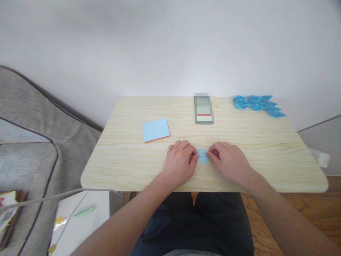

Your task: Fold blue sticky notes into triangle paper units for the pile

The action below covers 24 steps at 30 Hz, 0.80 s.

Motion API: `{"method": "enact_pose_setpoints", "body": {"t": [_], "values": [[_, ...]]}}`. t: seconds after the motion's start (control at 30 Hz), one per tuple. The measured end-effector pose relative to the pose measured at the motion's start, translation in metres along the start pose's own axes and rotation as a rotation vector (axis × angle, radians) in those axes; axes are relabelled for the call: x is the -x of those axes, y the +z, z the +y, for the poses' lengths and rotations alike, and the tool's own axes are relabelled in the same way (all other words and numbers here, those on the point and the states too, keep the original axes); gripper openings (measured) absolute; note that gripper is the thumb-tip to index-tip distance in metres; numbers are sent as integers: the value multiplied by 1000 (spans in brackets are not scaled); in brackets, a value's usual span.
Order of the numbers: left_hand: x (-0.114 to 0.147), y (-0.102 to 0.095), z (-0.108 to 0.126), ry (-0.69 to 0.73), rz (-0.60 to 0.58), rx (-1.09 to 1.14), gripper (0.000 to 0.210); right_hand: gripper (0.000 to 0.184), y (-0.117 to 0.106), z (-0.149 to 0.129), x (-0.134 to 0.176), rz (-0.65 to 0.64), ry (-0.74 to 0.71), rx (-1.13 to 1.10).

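A small folded piece of light blue paper [203, 156] lies near the front of the table, between my two hands. My left hand [181, 160] pinches its left corner between thumb and forefinger. On the opposite side, the thumb and fingertips of my right hand [228, 160] close on the right corner. A crease runs across the paper's middle. Up and to the left is a stack of square paper [156, 130], light blue on top with an orange edge showing below.
A phone [204, 109], its screen blurred, lies at the table's back. Several folded blue paper pieces [257, 104] sit at the back right against the white wall [170, 46]. A grey sofa [71, 149] stands left of the pale wooden table [119, 160], with a cable [66, 193] crossing nearby.
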<state>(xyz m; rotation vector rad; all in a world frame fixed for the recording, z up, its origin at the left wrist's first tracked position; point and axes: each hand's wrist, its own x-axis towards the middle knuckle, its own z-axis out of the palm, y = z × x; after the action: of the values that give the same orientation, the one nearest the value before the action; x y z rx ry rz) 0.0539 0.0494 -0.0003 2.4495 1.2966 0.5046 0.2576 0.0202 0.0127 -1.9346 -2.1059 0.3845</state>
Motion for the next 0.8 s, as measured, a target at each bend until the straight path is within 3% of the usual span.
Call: {"method": "enact_pose_setpoints", "body": {"t": [0.17,0.33,0.53,0.8], "values": [[-1,-1,1,-12,1,24,5,16,3,2,1,26,4,-14],[-1,1,-2,42,18,51,25,18,3,8,0,41,-60,-46],[0,2,-7,27,38,41,22,9,3,16,2,30,-87,-144],[-13,-11,-8,40,-19,33,31,9,14,12,11,132,-42,-166]]}}
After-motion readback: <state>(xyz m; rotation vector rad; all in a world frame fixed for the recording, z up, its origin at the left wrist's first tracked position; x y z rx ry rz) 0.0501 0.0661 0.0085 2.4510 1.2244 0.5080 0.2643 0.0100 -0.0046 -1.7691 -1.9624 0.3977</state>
